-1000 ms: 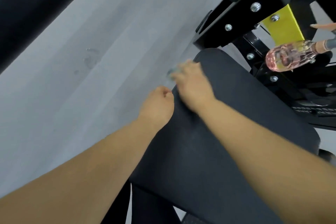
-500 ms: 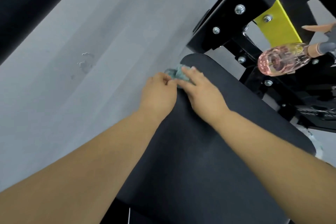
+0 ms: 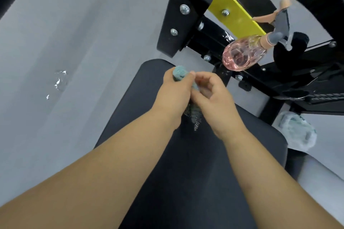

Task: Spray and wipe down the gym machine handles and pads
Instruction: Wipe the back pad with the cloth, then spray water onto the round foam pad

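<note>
A black seat pad (image 3: 195,163) of the gym machine runs from the bottom of the view up to the middle. Above its far end my left hand (image 3: 173,95) grips a bunched teal cloth (image 3: 179,73), whose top sticks out over my fingers. My right hand (image 3: 212,96) pinches the same cloth from the right side. A dark piece of the cloth hangs down between my wrists. A clear pink spray bottle (image 3: 242,54) with a grey and tan trigger lies on the black frame at the upper right, apart from both hands.
The machine's black and yellow frame (image 3: 232,11) with bolts stands just beyond the pad. A clear plastic bag (image 3: 296,132) lies on the grey floor to the right of the pad. Small wet spots (image 3: 59,80) mark the floor on the left.
Both hands have lifted the cloth off the pad's left edge and brought it over the middle of the pad's far end. The cloth is now bunched upright between them.
</note>
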A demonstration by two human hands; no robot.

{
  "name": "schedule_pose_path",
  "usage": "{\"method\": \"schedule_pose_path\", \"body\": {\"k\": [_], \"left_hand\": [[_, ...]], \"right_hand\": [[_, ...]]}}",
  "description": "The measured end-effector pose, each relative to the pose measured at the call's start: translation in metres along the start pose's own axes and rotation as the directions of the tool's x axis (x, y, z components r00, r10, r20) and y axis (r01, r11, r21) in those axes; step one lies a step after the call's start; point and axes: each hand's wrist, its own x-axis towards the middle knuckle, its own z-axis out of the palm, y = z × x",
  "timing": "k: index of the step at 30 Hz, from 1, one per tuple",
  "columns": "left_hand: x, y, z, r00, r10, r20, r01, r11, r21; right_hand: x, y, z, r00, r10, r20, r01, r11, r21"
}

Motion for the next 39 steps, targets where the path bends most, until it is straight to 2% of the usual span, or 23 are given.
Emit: {"method": "schedule_pose_path", "body": {"k": [1,2,3,5,6,7,9,13,16,20,23,26,29,32,35,37,39], "left_hand": [[0.004,0.0,0.003,0.999,-0.013,-0.03,0.013,1.0,0.012],[0.006,0.0,0.006,0.999,-0.03,-0.04,0.03,1.0,0.0],[0.007,0.0,0.008,0.998,-0.048,-0.041,0.048,0.999,-0.013],[0.01,0.001,0.013,0.997,-0.054,-0.048,0.054,0.999,-0.001],[0.012,0.001,0.016,0.998,-0.046,-0.052,0.047,0.999,0.015],[0.013,0.001,0.017,0.998,-0.039,-0.058,0.04,0.999,0.023],[0.015,0.002,0.021,0.998,-0.035,-0.056,0.036,0.999,0.019],[0.02,0.004,0.025,0.999,-0.02,-0.05,0.023,0.998,0.061],[0.021,0.004,0.025,0.998,-0.031,-0.054,0.034,0.998,0.06],[0.021,0.005,0.02,0.996,-0.052,-0.075,0.056,0.997,0.055],[0.017,0.005,0.013,0.996,-0.046,-0.078,0.049,0.998,0.043],[0.01,0.004,-0.002,0.997,-0.003,-0.073,0.008,0.998,0.069],[-0.002,0.004,-0.021,0.995,0.059,-0.086,-0.049,0.992,0.115],[-0.018,0.004,-0.047,0.988,0.11,-0.112,-0.096,0.987,0.126],[-0.041,0.009,-0.083,0.968,0.162,-0.193,-0.136,0.981,0.141],[-0.058,0.016,-0.114,0.956,0.172,-0.237,-0.145,0.981,0.128],[-0.078,0.023,-0.147,0.942,0.195,-0.273,-0.165,0.978,0.129]], "right_hand": [[0.0,0.002,-0.008,1.0,0.025,0.012,-0.026,0.996,0.087],[0.004,0.007,-0.018,0.998,0.047,-0.037,-0.041,0.988,0.15],[0.008,0.011,-0.03,0.986,0.075,-0.148,-0.047,0.983,0.18],[0.024,0.022,-0.058,0.902,0.127,-0.413,-0.06,0.984,0.17],[0.033,0.024,-0.073,0.865,0.154,-0.478,-0.086,0.983,0.161],[0.041,0.025,-0.083,0.85,0.173,-0.497,-0.116,0.983,0.143],[0.06,0.026,-0.1,0.871,0.137,-0.472,-0.107,0.99,0.09],[0.093,0.019,-0.111,0.918,-0.027,-0.395,0.016,0.999,-0.032],[0.108,0.022,-0.115,0.887,-0.067,-0.457,0.024,0.995,-0.099],[0.103,0.026,-0.106,0.849,-0.039,-0.527,0.071,0.997,0.04],[0.099,0.029,-0.094,0.846,-0.119,-0.52,0.111,0.993,-0.046],[0.099,0.024,-0.083,0.801,-0.229,-0.553,0.17,0.973,-0.156],[0.093,0.01,-0.067,0.824,-0.287,-0.489,0.195,0.953,-0.231],[0.075,-0.014,-0.043,0.863,-0.37,-0.345,0.258,0.909,-0.329],[0.05,-0.045,-0.008,0.926,-0.378,-0.006,0.344,0.85,-0.4],[0.032,-0.066,0.022,0.914,-0.369,0.167,0.404,0.805,-0.435],[0.015,-0.084,0.054,0.894,-0.364,0.261,0.445,0.792,-0.418]]}}
